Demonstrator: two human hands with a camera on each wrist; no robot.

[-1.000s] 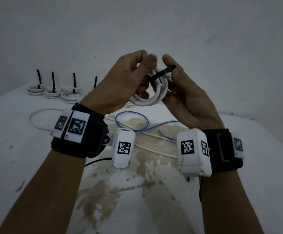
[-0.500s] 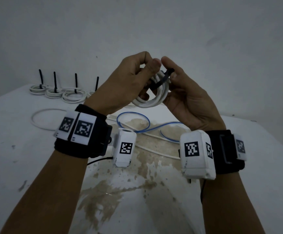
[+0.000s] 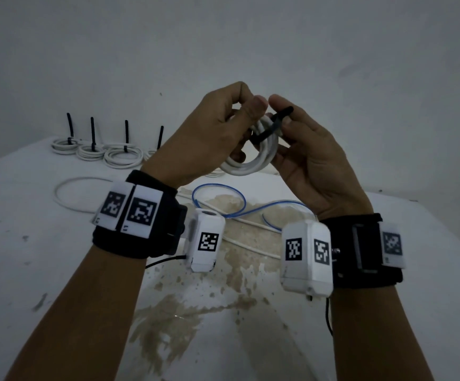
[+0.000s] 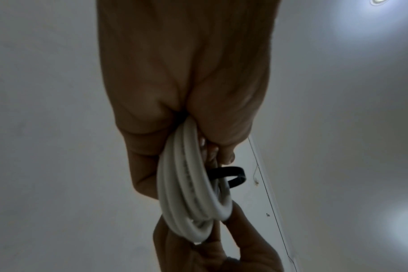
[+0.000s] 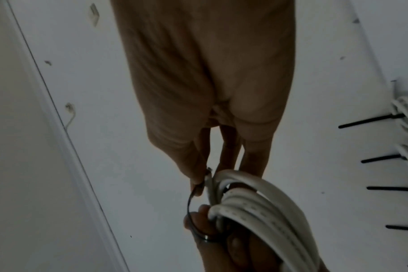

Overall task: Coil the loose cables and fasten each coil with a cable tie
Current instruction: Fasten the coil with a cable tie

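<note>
Currently both hands are raised well above the tabletop [image 3: 31, 243], meeting in open air. Left hand [image 3: 204, 136] has its fingers [image 3: 256, 105] curled round the white cable coil [image 3: 253, 160], thumb pressing on top. Right hand [image 3: 314, 163] pinches the black cable tie [image 3: 271, 126], which loops across the coil's strands directly between both sets of fingers. Below the fingers, a blue cable [image 3: 223, 193] and a loose white cable [image 3: 66, 193] lie slack on the tabletop. Beyond the fingers to the left, four tied coils [image 3: 121, 156] sit in a row near the tabletop's far edge, their tie tails upright.
</note>
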